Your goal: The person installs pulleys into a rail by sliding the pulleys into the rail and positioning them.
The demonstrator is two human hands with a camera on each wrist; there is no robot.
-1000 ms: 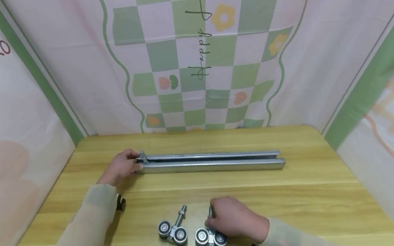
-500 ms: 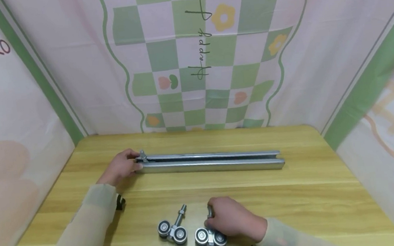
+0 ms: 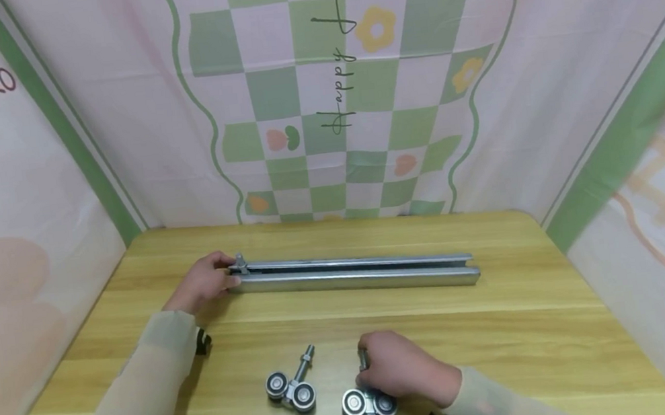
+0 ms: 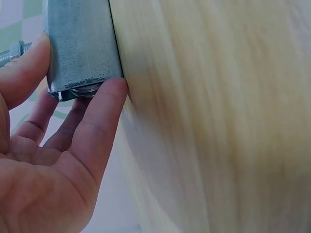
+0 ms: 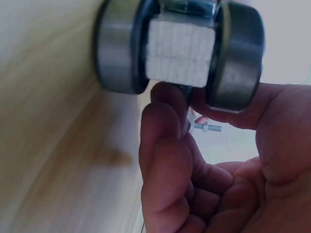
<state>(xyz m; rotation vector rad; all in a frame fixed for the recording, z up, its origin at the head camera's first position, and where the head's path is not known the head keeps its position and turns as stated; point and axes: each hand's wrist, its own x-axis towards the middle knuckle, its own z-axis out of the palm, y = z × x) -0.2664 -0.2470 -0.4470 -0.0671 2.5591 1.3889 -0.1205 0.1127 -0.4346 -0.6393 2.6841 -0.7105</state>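
A long silver metal track (image 3: 352, 280), slotted along its top, lies across the far part of the table. My left hand (image 3: 203, 280) grips its left end, thumb on one side and fingers on the other. A bolt (image 3: 240, 263) stands up from the slot there; in the left wrist view a round edge (image 4: 83, 91) shows inside the track's end. Nearer me, my right hand (image 3: 402, 366) pinches the threaded stem of a trolley roller (image 3: 354, 405) with black-ringed wheels. In the right wrist view its wheels (image 5: 238, 56) flank a pale block. Whether it touches the table I cannot tell.
Another trolley roller (image 3: 302, 397) lies on the wooden table (image 3: 504, 338), left of the held one, its bolt pointing away from me. Patterned fabric walls (image 3: 168, 150) enclose the table at the back and both sides.
My right hand and its trolley roller shift slightly left at first, then a little to the right, away from the lying roller. My left hand and the track stay in place.
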